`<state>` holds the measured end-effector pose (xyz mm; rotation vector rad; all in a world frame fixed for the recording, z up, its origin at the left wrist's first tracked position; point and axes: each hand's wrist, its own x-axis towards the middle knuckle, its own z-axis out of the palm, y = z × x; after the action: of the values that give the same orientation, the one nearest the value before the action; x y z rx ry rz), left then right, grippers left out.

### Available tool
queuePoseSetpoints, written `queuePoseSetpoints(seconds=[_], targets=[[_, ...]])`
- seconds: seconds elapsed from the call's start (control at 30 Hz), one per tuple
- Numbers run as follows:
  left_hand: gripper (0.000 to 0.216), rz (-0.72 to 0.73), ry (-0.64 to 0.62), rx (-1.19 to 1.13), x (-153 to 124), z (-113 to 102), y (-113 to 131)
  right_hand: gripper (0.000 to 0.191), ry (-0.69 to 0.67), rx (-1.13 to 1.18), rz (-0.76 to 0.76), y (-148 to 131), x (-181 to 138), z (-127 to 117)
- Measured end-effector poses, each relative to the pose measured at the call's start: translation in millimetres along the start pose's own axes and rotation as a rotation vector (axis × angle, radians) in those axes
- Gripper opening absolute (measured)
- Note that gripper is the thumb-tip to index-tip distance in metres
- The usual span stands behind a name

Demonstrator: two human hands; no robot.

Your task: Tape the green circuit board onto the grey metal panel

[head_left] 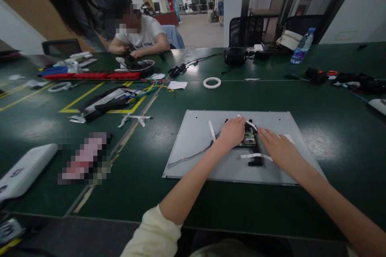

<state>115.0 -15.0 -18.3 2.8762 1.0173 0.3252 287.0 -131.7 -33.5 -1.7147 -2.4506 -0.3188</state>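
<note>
A grey metal panel [193, 144] lies flat on the dark green table in front of me. A small green circuit board [249, 138] with a black strip [255, 160] sits on its middle, with white tape strips [256, 156] around it. My left hand [232, 131] rests on the board's left edge, fingers curled down onto it. My right hand [276, 144] lies flat just right of the board, fingers stretched out toward it. A thin grey cable [189, 156] runs across the panel's left part.
A roll of white tape [212, 82] lies beyond the panel. A person [137, 34] sits working at the far left among cables and red bars [90, 76]. A water bottle [302, 46], a black bag [234, 55] and a white device [25, 170] at near left also stand here.
</note>
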Motion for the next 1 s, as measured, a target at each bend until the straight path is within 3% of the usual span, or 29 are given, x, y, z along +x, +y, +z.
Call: queuePoseSetpoints(seconds=[0.23, 0.53, 0.63, 0.73, 0.8, 1.0], targets=[[0.038, -0.044, 0.019, 0.034, -1.7, 8.1, 0.9, 0.062, 0.016, -0.032, -0.026, 9.2, -12.6, 6.0], [0.041, -0.051, -0.018, 0.059, -1.3, 6.1, 1.7, 0.062, 0.031, 0.098, 0.031, 12.2, -26.4, 3.9], [0.042, -0.056, -0.022, 0.037, -0.3, 7.6, 1.3, 0.053, 0.089, 0.241, 0.162, 15.1, -25.5, -3.0], [0.042, -0.052, -0.012, -0.001, 0.6, 8.4, 0.1, 0.037, 0.176, 0.409, 0.427, 15.6, -25.0, -11.9], [0.042, -0.060, 0.024, -0.046, -0.2, 4.8, -0.6, 0.035, 0.159, 0.448, 0.551, 13.6, -25.2, -17.1], [0.030, -0.059, 0.144, -0.229, -15.8, -34.9, 8.0, 0.038, -0.022, 0.471, 0.526, 4.6, -25.8, -22.3]])
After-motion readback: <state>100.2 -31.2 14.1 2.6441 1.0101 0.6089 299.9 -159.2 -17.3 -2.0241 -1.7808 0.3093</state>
